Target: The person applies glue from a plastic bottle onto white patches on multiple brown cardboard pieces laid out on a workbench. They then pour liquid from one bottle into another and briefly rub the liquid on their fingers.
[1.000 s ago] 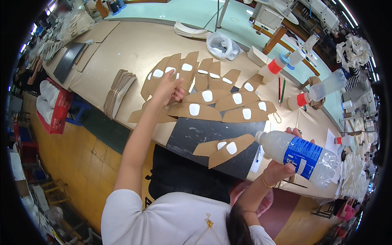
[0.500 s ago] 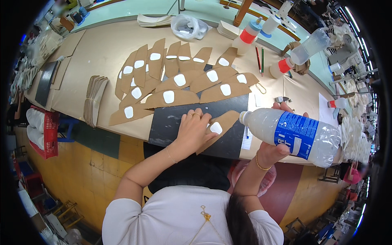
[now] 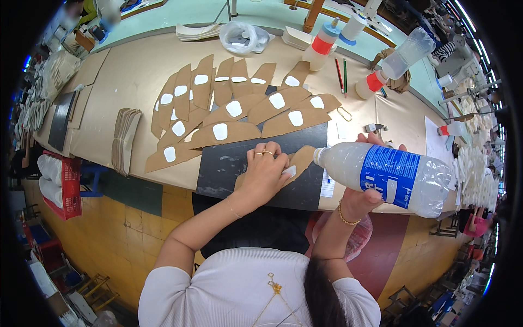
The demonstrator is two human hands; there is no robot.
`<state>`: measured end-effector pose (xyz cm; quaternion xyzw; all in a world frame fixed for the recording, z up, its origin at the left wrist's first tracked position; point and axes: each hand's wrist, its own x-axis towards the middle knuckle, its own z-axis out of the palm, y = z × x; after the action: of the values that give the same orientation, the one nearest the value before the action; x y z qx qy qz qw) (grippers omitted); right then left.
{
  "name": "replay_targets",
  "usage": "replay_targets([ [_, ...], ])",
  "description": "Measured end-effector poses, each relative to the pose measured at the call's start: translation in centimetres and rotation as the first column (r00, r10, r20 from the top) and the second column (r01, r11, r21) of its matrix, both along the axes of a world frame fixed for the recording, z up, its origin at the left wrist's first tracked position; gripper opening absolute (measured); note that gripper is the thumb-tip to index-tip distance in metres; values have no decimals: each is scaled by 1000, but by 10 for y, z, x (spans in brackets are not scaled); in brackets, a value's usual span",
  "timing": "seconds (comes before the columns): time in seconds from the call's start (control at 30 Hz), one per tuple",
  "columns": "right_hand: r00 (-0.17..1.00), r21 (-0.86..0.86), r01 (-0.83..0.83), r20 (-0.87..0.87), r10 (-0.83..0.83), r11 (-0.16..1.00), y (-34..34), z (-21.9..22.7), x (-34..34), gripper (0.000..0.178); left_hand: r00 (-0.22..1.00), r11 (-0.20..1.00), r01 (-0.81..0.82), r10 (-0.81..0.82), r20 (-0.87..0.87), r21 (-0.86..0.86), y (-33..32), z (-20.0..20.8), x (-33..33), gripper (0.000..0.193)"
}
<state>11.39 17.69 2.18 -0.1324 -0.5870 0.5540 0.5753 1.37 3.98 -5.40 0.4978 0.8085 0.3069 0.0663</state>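
The left hand (image 3: 263,175) is laid over a brown piece (image 3: 303,157) on the dark board (image 3: 218,170) at the centre of the frame, its fingers bent and drawn together; a white patch (image 3: 290,171) shows at the thumb side, but whether it is pinched cannot be told. By the right hand (image 3: 359,203), right of centre, a clear plastic bottle (image 3: 389,174) is gripped round the body, thumb in front and fingers behind, its mouth directed left, near the tip of the piece (any contact cannot be made out). The step in hand is judged to be the positioning of the patched piece; for the next move, a steady piece and a controlled bottle seem to be called for. Above the board, overlapping brown pieces (image 3: 242,132) are spread, white patches showing; farther left, a banded bundle (image 3: 126,143) is placed. Pencils (image 3: 345,79) and a red-banded squeeze bottle (image 3: 320,50) are seen at upper right of centre. Compared with one second earlier, the left hand is shifted from the spread pieces to the board, while the bottle is held much as before.
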Motion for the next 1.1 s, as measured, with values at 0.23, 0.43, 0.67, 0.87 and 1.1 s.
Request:
replay_targets([
  [0.23,997,-21,44,-59,-45,999,-2,8,6,109,313,981,-71,-152,937,183,12,11,-11,19],
  [0.43,1000,-36,-6,-8,6,999,-11,2,4,108,-168,936,-264,-283,944,234,4,29,-15,29],
  [0.67,996,8,-66,61,66,998,-12,-10,-4,110,-25,917,-197,-359,933,348,-2,38,-5,50],
  [0.87,985,27,-173,28,172,985,-13,-12,-8,110,59,925,-165,-338,939,343,-5,40,-8,52],
  [1.1,989,15,-144,21,144,989,-14,-8,-15,113,40,931,-166,-322,946,324,-7,47,-6,54],
])
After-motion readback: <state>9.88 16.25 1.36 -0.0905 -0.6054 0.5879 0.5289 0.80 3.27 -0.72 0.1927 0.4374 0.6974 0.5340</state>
